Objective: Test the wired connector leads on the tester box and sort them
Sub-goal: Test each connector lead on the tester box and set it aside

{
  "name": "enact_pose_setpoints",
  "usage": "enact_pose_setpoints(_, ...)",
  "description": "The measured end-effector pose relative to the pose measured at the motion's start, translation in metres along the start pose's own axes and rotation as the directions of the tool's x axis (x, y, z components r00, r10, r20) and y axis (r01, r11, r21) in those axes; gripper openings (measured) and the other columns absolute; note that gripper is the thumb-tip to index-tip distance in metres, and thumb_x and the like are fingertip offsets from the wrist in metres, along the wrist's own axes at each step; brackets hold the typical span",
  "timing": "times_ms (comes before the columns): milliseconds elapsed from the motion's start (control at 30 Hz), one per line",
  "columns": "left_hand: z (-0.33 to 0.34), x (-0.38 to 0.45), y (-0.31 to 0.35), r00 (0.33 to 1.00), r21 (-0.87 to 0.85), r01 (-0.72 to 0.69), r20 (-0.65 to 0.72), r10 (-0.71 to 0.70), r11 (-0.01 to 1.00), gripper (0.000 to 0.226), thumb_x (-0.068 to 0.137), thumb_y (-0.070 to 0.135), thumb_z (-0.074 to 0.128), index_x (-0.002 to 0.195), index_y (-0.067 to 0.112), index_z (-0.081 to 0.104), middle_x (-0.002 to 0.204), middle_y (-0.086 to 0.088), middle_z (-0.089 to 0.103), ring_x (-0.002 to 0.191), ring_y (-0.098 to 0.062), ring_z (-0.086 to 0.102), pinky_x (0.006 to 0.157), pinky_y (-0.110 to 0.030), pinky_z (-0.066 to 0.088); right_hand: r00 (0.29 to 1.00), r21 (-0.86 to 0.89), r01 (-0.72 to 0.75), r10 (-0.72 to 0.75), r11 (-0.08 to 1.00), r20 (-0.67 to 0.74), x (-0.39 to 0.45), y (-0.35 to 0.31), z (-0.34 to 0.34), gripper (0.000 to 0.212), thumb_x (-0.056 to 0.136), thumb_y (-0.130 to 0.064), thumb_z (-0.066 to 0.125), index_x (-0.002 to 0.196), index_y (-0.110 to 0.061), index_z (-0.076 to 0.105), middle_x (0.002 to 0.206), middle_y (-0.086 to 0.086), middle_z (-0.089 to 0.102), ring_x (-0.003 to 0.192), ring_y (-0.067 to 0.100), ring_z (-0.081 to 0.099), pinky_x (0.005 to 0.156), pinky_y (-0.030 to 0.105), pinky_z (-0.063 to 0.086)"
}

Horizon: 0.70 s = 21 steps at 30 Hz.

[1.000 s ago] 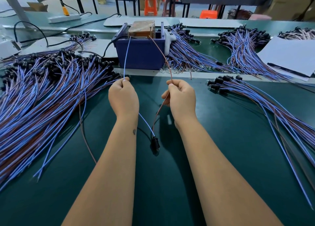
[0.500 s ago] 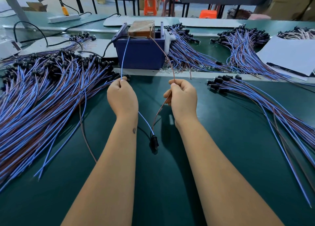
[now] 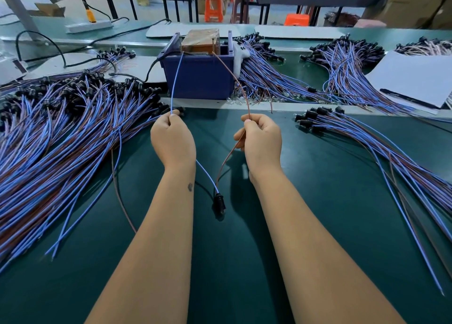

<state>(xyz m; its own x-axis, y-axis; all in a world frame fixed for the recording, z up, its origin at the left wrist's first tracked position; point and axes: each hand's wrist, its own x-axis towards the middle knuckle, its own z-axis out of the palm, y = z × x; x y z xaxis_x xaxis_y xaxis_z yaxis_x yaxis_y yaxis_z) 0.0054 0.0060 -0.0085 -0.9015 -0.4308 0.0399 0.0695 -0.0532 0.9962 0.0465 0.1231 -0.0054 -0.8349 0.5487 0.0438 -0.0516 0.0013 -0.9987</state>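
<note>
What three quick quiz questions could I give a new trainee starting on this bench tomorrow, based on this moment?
1. True or false: the left hand pinches the blue wire.
2. Which wire does the right hand hold? A) blue B) brown C) black
3. Fill in: the black connector hangs between the two ______.

Key: 1 true. 2 B, the brown wire. 3 forearms; both wires run up to the blue tester box.
</note>
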Motion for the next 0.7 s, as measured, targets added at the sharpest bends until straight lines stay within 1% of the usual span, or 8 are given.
enact_pose_setpoints(167,0.0004,0.0026,-0.0003,1.0,-0.004,0.0,-0.018,0.0,1.0,0.029,0.095,0.01,0.038,0.088,0.024,0.063,0.059,0.003,0.042,0.049,-0.012,0.033,0.045,-0.023,0.029,1.0,0.012,0.0,0.001,1.0,-0.002,-0.0002,0.0012,0.0008,0.018,0.093,-0.005,0.045,0.094,-0.014,0.061,0.056,-0.003,0.059,0.052,0.011,0.051,0.047,0.016,0.043)
enact_pose_setpoints(333,0.0004,0.0035,-0.0016,1.0,-0.024,0.006,-0.021,-0.007,1.0,0.029,0.095,0.009,0.038,0.088,0.023,0.063,0.057,0.003,0.039,0.048,-0.012,0.031,0.046,-0.025,0.027,1.0,-0.005,0.007,-0.007,1.0,-0.004,0.0,0.0019,0.0003,0.019,0.093,-0.006,0.045,0.095,-0.015,0.061,0.057,-0.004,0.06,0.051,0.008,0.052,0.049,0.016,0.044)
enact_pose_setpoints(500,0.0004,0.0043,-0.0026,0.999,-0.042,0.014,-0.033,-0.016,0.999,0.028,0.095,0.01,0.038,0.093,0.02,0.064,0.056,0.005,0.038,0.046,-0.011,0.03,0.045,-0.024,0.027,1.0,-0.016,0.005,-0.005,1.0,-0.005,-0.0001,0.0024,-0.0003,0.019,0.094,-0.007,0.045,0.094,-0.017,0.061,0.056,-0.005,0.06,0.048,0.007,0.052,0.052,0.02,0.045)
enact_pose_setpoints(600,0.0003,0.0044,-0.0026,0.999,-0.051,0.018,-0.047,-0.021,0.999,0.028,0.095,0.01,0.038,0.091,0.02,0.064,0.057,0.004,0.037,0.049,-0.012,0.029,0.047,-0.025,0.027,1.0,-0.02,0.007,-0.007,1.0,-0.006,0.0,0.0029,-0.001,0.019,0.094,-0.008,0.045,0.095,-0.016,0.062,0.056,-0.005,0.06,0.047,0.005,0.052,0.052,0.019,0.045)
enact_pose_setpoints(700,-0.0002,0.0046,-0.0025,0.998,-0.054,0.023,-0.055,-0.026,0.998,0.028,0.096,0.009,0.038,0.094,0.018,0.065,0.057,0.003,0.036,0.049,-0.012,0.029,0.047,-0.025,0.027,1.0,-0.019,0.006,-0.006,1.0,-0.004,-0.0001,0.0028,-0.0009,0.019,0.094,-0.008,0.045,0.095,-0.016,0.061,0.057,-0.004,0.061,0.046,0.005,0.051,0.052,0.02,0.045)
